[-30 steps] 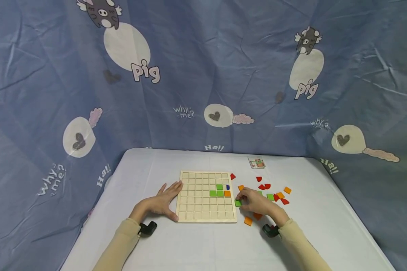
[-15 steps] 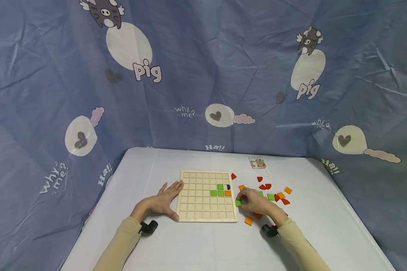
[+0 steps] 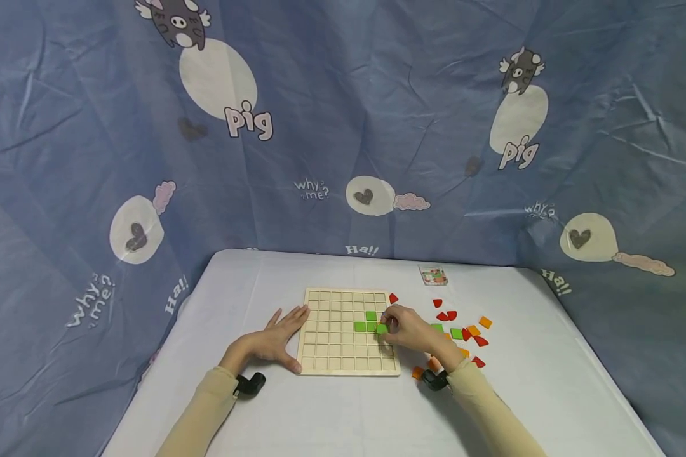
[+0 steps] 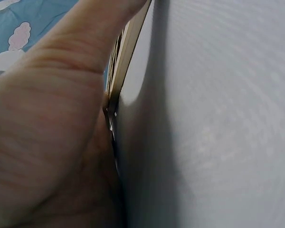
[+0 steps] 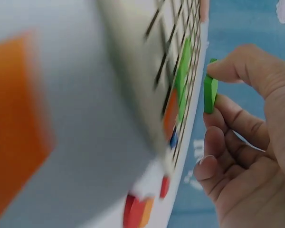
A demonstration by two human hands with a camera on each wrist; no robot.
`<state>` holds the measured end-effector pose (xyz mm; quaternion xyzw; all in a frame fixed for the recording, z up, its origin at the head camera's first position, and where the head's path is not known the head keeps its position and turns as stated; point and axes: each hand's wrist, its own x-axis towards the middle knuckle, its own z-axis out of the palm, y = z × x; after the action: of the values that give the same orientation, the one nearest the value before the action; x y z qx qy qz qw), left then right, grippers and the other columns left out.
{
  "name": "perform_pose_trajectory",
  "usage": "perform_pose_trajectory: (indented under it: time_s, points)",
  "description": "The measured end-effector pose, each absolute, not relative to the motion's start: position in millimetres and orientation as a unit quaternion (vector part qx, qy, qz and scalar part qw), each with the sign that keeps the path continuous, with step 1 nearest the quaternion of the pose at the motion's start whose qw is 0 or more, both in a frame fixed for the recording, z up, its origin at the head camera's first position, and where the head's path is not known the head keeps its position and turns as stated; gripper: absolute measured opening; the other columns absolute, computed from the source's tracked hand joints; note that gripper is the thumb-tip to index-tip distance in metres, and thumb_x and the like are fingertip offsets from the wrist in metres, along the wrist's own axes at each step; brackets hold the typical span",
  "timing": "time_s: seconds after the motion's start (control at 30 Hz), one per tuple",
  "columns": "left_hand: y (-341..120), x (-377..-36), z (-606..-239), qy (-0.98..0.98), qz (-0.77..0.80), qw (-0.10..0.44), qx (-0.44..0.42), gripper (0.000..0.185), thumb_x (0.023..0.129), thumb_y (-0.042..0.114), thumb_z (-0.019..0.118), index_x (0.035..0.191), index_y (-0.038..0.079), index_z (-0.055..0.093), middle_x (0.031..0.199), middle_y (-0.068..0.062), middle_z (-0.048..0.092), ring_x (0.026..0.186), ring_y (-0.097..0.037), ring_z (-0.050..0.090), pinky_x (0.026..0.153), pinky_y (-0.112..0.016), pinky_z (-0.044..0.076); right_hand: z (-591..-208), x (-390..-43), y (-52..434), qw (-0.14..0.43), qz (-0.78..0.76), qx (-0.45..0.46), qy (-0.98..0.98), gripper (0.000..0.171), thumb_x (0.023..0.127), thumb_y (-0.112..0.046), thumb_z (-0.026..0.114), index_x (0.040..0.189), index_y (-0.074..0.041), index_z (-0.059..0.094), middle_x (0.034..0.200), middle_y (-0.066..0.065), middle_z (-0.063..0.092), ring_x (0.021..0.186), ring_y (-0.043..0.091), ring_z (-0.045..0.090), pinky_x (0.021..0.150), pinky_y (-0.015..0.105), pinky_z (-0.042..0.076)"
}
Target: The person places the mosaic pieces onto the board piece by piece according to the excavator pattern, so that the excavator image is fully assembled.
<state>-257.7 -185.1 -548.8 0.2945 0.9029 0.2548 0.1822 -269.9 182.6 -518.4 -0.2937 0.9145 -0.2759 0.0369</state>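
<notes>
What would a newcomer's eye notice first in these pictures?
Probably the big blue pig-print cloth, which fills the background behind the white table. Next may come the wooden grid board on that table, with the left hand resting at its left edge. Over the board's right part, the right hand pinches a bright green square tile, and red pieces lie scattered farther right.

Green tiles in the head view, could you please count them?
6 green tiles: three in the board, one in the right hand, two on the table; others may be hidden.
</notes>
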Motion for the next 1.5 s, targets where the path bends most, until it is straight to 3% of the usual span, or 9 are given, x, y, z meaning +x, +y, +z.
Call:
perform_pose_trajectory:
  time_s: [0.53,1.07,1.5]
  points:
    - [-183,-258,-550,0.903,0.245,0.183,0.302,0.133,0.063,0.058,0.083,0.155,0.005,0.002,0.164,-0.010,-0.004,0.151,-0.030,-0.006,0.118,-0.058,-0.013,-529,-294,117,0.068,-0.238,-0.330,0.911,0.024,0.084,-0.024,0.075,0.102,-0.012,0.065,0.096,-0.006,0.060,0.083,0.005,0.053,0.073,0.020,0.050]
    - [-186,-259,-549,0.902,0.250,0.183,0.300,0.133,0.063,0.057,0.083,0.155,0.006,0.002,0.164,-0.009,-0.005,0.151,-0.029,-0.007,0.118,-0.057,-0.013,-531,-301,111,0.104,-0.256,-0.323,0.905,0.017,0.084,-0.021,0.076,0.098,-0.016,0.068,0.095,-0.008,0.061,0.083,0.004,0.054,0.073,0.020,0.050]
    - [-185,-258,-549,0.901,0.251,0.178,0.305,0.132,0.064,0.055,0.084,0.155,0.004,0.003,0.164,-0.012,-0.003,0.151,-0.032,-0.005,0.118,-0.059,-0.012,-529,-298,112,0.092,-0.250,-0.330,0.906,0.021,0.084,-0.023,0.076,0.103,-0.015,0.069,0.097,-0.007,0.061,0.083,0.006,0.055,0.073,0.021,0.050]
